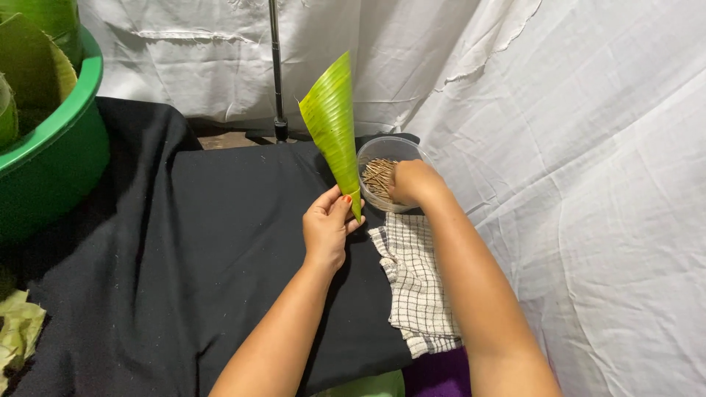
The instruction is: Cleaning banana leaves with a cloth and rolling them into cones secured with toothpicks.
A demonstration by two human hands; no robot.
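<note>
My left hand (327, 224) grips the narrow lower end of a green leaf rolled into a cone (332, 125), which stands upright above the black cloth (206, 242). My right hand (413, 181) reaches into a clear round plastic bowl (379, 151) filled with several thin brown sticks (376, 176); its fingertips are among the sticks, and whether they pinch one is hidden. The bowl sits just right of the cone.
A checked white cloth (415, 283) lies under my right forearm. A green tub (55, 147) with leaves stands at the far left. Leaf scraps (16, 331) lie at the lower left. White sheeting (588, 147) hangs behind and to the right, with a metal pole (276, 66).
</note>
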